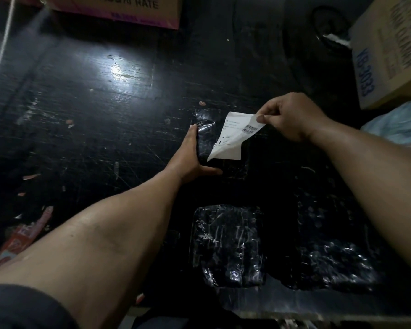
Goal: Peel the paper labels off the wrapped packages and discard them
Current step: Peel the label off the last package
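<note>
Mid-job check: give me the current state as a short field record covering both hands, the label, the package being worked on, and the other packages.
left hand: flat against the left edge of the far package, steadying it
right hand: pinching the top corner of the label
label: white paper with barcodes, mostly lifted, lower edge still at the package
far package: black wrap, lying on the dark table
near packages: two black-wrapped ones by the front edge, no label showing
discard spot: not identifiable

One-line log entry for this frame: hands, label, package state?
left hand: steadies package | right hand: pinching label corner | label: mostly peeled, lower edge at wrap | step: peel, not discarded
</note>
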